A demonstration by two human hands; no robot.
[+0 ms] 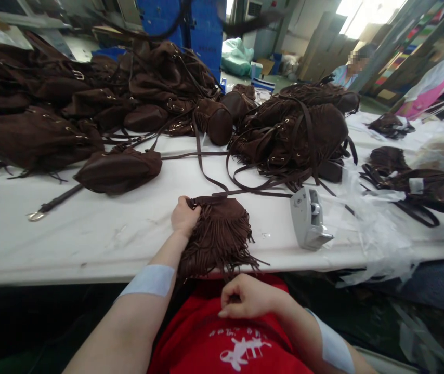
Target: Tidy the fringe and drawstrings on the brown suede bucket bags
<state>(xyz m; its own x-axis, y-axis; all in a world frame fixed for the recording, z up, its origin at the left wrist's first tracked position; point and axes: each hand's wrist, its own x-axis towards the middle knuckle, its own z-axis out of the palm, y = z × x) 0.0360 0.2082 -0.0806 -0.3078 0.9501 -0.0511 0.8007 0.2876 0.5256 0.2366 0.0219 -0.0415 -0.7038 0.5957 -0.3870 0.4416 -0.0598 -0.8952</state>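
The left hand (pixel 185 217) holds the fringed bag (pixel 222 231) by one corner on the table (pixel 50 249), probably steadying it, and the curled right hand (pixel 247 297) (its content I cannot tell) would need opening to help.

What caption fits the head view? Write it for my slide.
Left hand holds a fringed brown bag at a white table; right hand loosely curled before a red shirt.

Window (pixel 370 16) glares white from here, detail lost. Table (pixel 42 249) bright; floor (pixel 30 322) beneath dark. Dark band (pixel 163 34) at top blurred. Outer edges stretched, leaning.
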